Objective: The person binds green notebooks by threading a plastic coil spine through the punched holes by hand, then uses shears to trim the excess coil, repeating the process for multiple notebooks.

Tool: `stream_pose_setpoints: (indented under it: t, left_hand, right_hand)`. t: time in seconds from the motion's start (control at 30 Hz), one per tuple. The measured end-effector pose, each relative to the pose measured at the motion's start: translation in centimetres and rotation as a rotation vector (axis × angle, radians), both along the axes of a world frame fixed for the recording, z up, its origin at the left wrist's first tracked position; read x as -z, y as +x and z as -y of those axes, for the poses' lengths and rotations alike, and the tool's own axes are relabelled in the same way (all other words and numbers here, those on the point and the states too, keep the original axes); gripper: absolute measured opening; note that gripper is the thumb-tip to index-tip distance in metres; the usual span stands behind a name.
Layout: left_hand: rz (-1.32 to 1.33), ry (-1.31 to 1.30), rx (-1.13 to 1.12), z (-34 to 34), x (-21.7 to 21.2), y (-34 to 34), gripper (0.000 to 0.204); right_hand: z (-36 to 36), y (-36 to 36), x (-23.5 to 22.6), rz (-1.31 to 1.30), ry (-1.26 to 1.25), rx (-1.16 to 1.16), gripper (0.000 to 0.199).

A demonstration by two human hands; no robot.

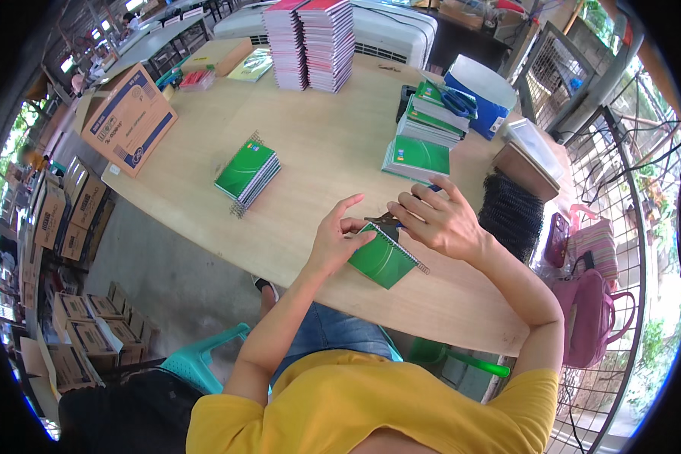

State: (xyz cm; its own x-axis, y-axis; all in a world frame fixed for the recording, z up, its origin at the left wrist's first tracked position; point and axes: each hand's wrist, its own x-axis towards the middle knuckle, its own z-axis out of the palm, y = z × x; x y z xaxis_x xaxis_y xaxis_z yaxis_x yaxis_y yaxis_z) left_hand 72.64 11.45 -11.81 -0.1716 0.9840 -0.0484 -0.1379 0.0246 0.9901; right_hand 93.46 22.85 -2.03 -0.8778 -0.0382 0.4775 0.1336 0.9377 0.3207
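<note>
A small green spiral notebook (384, 262) lies at the table's near edge, with a length of wire coil sticking out past its lower right corner. My left hand (331, 240) grips the notebook at its upper left corner, thumb on the cover. My right hand (445, 225) is closed around dark-jawed pliers (386, 220) with blue handles, partly hidden by the fingers. The jaws are at the top end of the notebook's coil, close to my left fingertips; whether they touch the wire I cannot tell. Left of centre sits a stack of green notebooks (248, 171) with loose coil ends poking out.
More green notebooks (422, 155) are piled at the right, with blue scissors (458, 103) on top. Black coils (511, 217) lie nearer the right edge, beside a pink bag (587, 318). Tall red-covered notebook stacks (325, 47) stand at the back; a cardboard box (131, 121) is far left.
</note>
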Motion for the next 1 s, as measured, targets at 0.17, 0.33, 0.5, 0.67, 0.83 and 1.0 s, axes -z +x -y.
stream_pose_setpoints:
  t: [0.17,0.33,0.5,0.67,0.83,1.0]
  left_hand:
    - [-0.007,0.014,-0.003,-0.3,0.2,0.1,0.075]
    - [-0.104,0.045,-0.115,0.1,0.1,0.5,0.074]
    - [-0.148,0.118,-0.219,0.5,0.4,0.1,0.062]
    - [-0.134,0.246,-0.616,1.0,-2.3,-10.3,0.043]
    - [-0.192,0.167,-0.994,0.9,-1.3,-21.6,0.031]
    - [-0.642,-0.065,-1.123,1.3,1.5,-25.4,0.027]
  right_hand:
    - [-0.3,-0.1,0.4,0.024,0.042,-0.031,0.043]
    - [0.7,0.2,0.8,0.043,-0.426,0.099,0.036]
    - [1.2,0.3,2.5,-0.155,-1.027,0.315,0.030]
    - [-2.4,4.5,8.6,-0.269,-0.877,0.639,0.031]
    - [-2.4,4.4,15.3,-0.314,-0.690,0.734,0.038]
    - [-1.8,3.3,16.0,-0.374,-0.643,0.724,0.043]
